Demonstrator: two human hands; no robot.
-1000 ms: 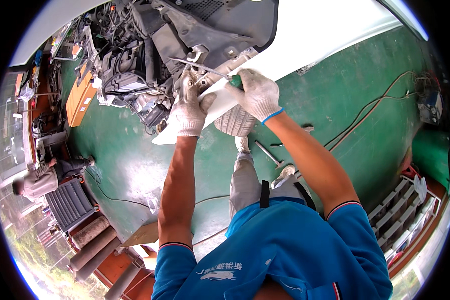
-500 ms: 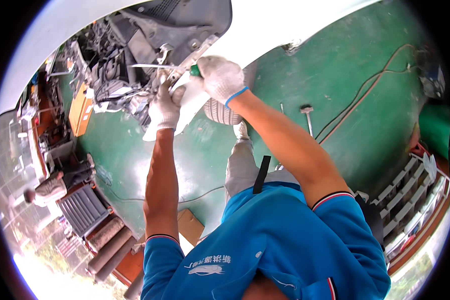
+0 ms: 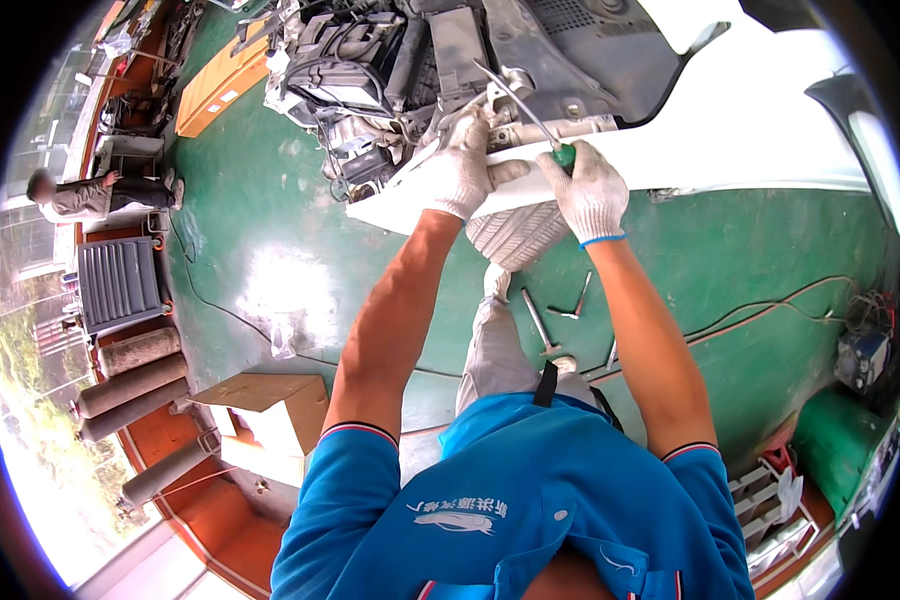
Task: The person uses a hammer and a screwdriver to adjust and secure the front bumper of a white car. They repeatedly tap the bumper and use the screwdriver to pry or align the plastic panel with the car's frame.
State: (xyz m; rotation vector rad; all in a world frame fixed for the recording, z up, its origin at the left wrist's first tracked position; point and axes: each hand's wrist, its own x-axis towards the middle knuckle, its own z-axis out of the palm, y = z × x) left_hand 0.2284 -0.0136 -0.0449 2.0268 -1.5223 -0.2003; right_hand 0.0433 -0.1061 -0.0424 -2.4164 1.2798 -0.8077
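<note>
My right hand [image 3: 590, 192], in a white knit glove with a blue cuff edge, is closed round the green handle of a screwdriver [image 3: 520, 105]. Its long metal shaft slants up and left over the car's engine bay [image 3: 370, 70]. To the left, my gloved left hand [image 3: 462, 168] rests at the inner edge of the white fender [image 3: 690, 160]. Its fingers reach forward to the metal parts there, with the thumb spread toward my right hand; the fingertips are partly hard to make out. Under the fender shows a tire [image 3: 518, 236].
A hammer [image 3: 538, 320] and another hand tool [image 3: 576, 303] lie on the green floor by my feet. Hoses [image 3: 760, 312] run along the right. At left are a cardboard box [image 3: 270, 410], a grey tool cabinet [image 3: 120, 283] and another person [image 3: 90, 193].
The view has swung, so the car and both hands appear farther right. The screwdriver's shaft, level before, now slants upward. My right hand still grips it.
</note>
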